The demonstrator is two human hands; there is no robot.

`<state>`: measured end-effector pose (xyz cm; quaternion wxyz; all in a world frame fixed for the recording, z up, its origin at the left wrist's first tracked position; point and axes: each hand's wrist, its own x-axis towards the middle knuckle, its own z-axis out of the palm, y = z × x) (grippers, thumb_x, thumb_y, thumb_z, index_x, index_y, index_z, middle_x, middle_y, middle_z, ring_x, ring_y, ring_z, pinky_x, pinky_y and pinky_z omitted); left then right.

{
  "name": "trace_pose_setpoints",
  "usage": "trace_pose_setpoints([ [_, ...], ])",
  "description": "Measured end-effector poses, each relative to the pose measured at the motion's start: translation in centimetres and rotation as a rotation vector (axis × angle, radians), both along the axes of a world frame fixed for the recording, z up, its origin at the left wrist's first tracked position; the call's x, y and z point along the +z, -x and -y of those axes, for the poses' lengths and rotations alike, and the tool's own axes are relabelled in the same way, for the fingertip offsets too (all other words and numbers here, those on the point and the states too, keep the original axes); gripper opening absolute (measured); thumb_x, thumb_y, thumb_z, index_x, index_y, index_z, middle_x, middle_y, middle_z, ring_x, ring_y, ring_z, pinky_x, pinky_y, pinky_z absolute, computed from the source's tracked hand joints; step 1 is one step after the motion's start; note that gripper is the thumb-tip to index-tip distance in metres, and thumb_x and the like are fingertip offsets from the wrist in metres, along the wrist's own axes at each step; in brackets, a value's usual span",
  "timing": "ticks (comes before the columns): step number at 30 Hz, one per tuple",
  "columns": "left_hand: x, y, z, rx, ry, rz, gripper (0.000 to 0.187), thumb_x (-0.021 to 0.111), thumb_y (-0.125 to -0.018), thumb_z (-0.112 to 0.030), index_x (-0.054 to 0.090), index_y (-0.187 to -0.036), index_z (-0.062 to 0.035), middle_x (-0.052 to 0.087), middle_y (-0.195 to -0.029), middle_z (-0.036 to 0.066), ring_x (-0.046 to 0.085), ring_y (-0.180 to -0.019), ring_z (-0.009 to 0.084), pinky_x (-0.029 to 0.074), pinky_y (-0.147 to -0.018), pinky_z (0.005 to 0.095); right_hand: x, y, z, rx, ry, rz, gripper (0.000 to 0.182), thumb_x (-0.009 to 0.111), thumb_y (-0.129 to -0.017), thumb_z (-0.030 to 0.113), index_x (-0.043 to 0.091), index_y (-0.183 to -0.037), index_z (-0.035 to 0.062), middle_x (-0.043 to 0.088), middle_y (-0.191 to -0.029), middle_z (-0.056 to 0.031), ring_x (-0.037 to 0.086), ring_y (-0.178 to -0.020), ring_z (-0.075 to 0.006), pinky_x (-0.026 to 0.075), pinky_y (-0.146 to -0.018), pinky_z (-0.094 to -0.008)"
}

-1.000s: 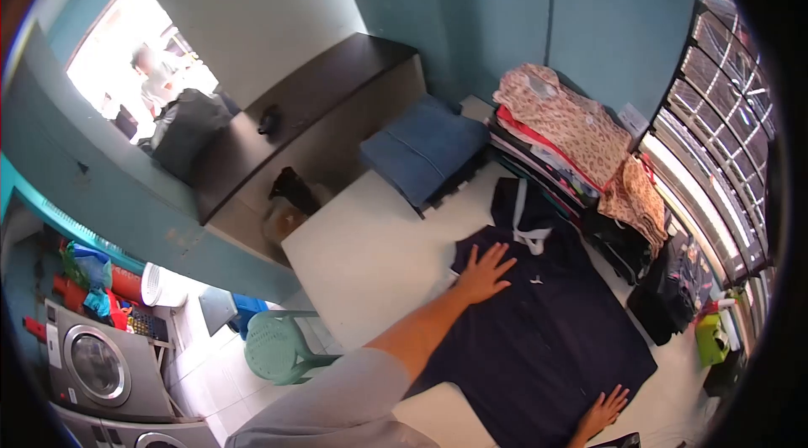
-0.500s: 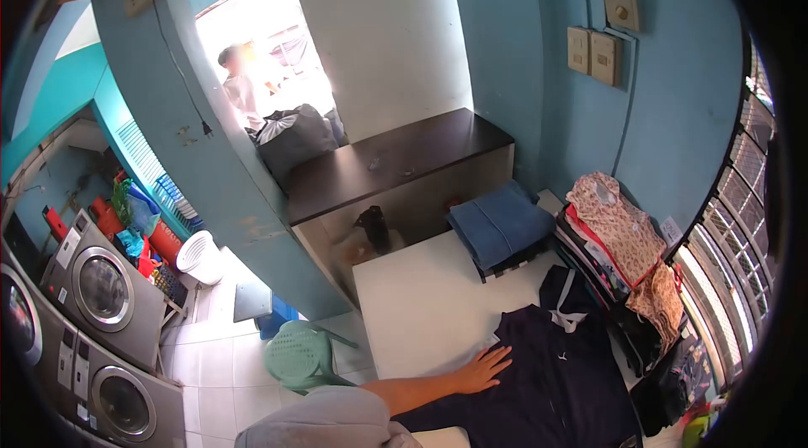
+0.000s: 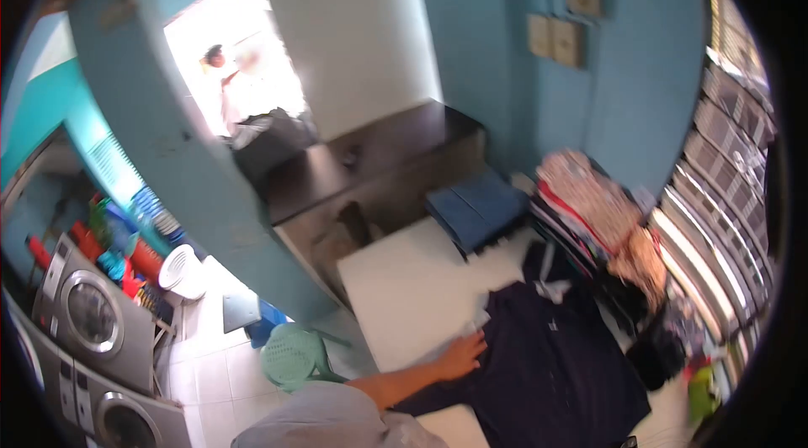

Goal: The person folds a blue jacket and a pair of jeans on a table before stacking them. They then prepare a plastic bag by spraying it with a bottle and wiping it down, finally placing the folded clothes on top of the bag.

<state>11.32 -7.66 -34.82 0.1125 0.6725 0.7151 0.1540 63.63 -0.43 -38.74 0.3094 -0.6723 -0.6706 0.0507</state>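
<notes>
A dark navy long-sleeved top (image 3: 560, 364) with a small white chest logo lies spread on the white table (image 3: 387, 296). My left hand (image 3: 463, 355) reaches in from the lower left and rests on the top near its shoulder and sleeve. Its fingers look stretched out, though motion blurs them. The sleeve runs under my forearm toward the table's near edge. My grey sleeve (image 3: 311, 418) fills the bottom of the view. My right hand is out of sight.
Folded jeans (image 3: 478, 208) and a pile of folded clothes (image 3: 589, 204) sit at the table's far side. Behind stands a dark-topped counter (image 3: 370, 158). To the left are a green plastic stool (image 3: 293, 355) and washing machines (image 3: 93, 313). Another person (image 3: 231, 86) is beyond the opening.
My left hand has drawn back a little to the left across the top, toward its edge, and its fingers are less spread. The camera view has shifted and blurred.
</notes>
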Motion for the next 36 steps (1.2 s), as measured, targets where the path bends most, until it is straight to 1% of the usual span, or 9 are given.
trace_pose_setpoints([
  [3, 0.4, 1.6, -0.6, -0.092, -0.081, -0.041, 0.049, 0.054, -0.078, -0.03, 0.051, -0.117, -0.0003, 0.04, -0.13, 0.019, 0.034, -0.123, 0.033, 0.027, -0.1, 0.0467, -7.0, -5.6, 4.6, 0.082, -0.012, 0.069, 0.04, 0.039, -0.092, 0.026, 0.042, -0.128, 0.0082, 0.043, -0.128, -0.0174, 0.039, -0.12, -0.0308, 0.029, -0.1, -0.0401],
  [4, 0.6, 2.3, -1.1, -0.02, 0.091, 0.011, 0.046, 0.056, -0.076, -0.026, 0.052, -0.115, -0.0011, 0.041, -0.129, 0.018, 0.035, -0.122, 0.0323, 0.029, -0.098, 0.0465, -0.1, -0.2, 5.8, -0.043, 0.058, -0.079, 0.037, 0.045, -0.089, 0.019, 0.045, -0.123, 0.004, 0.051, -0.118, -0.0202, 0.042, -0.115, -0.0331, 0.03, -0.099, -0.0388],
  [7, -0.2, 4.0, -0.7, -0.081, -0.144, -0.034, 0.048, 0.065, -0.067, -0.014, 0.053, -0.111, -0.0023, 0.045, -0.125, 0.017, 0.042, -0.116, 0.032, 0.037, -0.091, 0.0423, 2.0, 0.5, 8.2, -0.089, 0.29, 0.213, 0.047, 0.049, -0.088, 0.023, 0.037, -0.132, 0.0108, 0.033, -0.137, -0.017, 0.029, -0.127, -0.0332, 0.025, -0.101, -0.043],
  [10, 0.4, 4.0, -0.6, -0.02, -0.155, -0.033, 0.041, 0.059, -0.078, -0.015, 0.049, -0.116, -0.0043, 0.042, -0.128, 0.016, 0.04, -0.117, 0.0314, 0.033, -0.094, 0.0412, 3.0, 0.8, 8.3, -0.193, 0.424, 0.226, 0.045, 0.044, -0.09, 0.027, 0.036, -0.133, 0.0142, 0.029, -0.14, -0.0134, 0.025, -0.129, -0.0331, 0.024, -0.101, -0.0444],
  [21, 2.5, -0.1, -5.5, -0.136, -0.222, 0.073, 0.034, 0.051, -0.083, -0.013, 0.049, -0.117, -0.0066, 0.039, -0.132, 0.009, 0.035, -0.122, 0.0284, 0.028, -0.099, 0.0406, 3.6, 7.3, 6.0, -0.28, 0.083, 0.195, 0.041, 0.047, -0.089, 0.02, 0.042, -0.128, 0.0086, 0.03, -0.139, -0.0145, 0.028, -0.128, -0.0318, 0.025, -0.101, -0.0442],
  [29, -0.6, 0.1, -12.6, -0.08, -0.002, -0.352, 0.052, 0.05, -0.085, -0.036, 0.039, -0.129, -0.0104, 0.034, -0.136, 0.013, 0.023, -0.13, 0.0287, 0.021, -0.102, 0.0497, 2.8, 8.1, 5.0, -0.381, 0.338, 0.422, 0.049, 0.045, -0.089, 0.035, 0.035, -0.134, 0.0191, 0.019, -0.145, -0.0108, 0.019, -0.132, -0.03, 0.02, -0.103, -0.0468],
  [32, 0.1, -0.2, -13.6, -0.014, 0.135, -0.334, 0.049, 0.049, -0.086, -0.033, 0.041, -0.128, -0.0099, 0.033, -0.136, 0.015, 0.025, -0.129, 0.0298, 0.02, -0.102, 0.0506, 3.0, 7.8, 5.5, -0.378, 0.335, 0.403, 0.048, 0.048, -0.088, 0.031, 0.038, -0.132, 0.0172, 0.023, -0.143, -0.0119, 0.022, -0.131, -0.0309, 0.021, -0.103, -0.0449],
  [33, 0.6, -0.2, -13.3, -0.035, 0.079, -0.28, 0.046, 0.05, -0.085, -0.031, 0.042, -0.125, -0.0085, 0.036, -0.133, 0.016, 0.029, -0.126, 0.0302, 0.023, -0.101, 0.0496, 3.0, 7.6, 5.6, -0.372, 0.315, 0.393, 0.047, 0.049, -0.087, 0.029, 0.039, -0.131, 0.0159, 0.025, -0.142, -0.0125, 0.024, -0.13, -0.0314, 0.022, -0.103, -0.0439],
  [36, 3.4, -0.5, -11.2, -0.08, -0.075, -0.04, 0.038, 0.054, -0.083, -0.022, 0.048, -0.116, -0.0045, 0.044, -0.122, 0.016, 0.04, -0.116, 0.0311, 0.03, -0.096, 0.046, 3.9, 4.2, 6.8, -0.202, 0.221, -0.308, 0.041, 0.052, -0.085, 0.018, 0.047, -0.125, 0.0108, 0.036, -0.136, -0.0147, 0.03, -0.127, -0.0307, 0.027, -0.102, -0.0377],
])
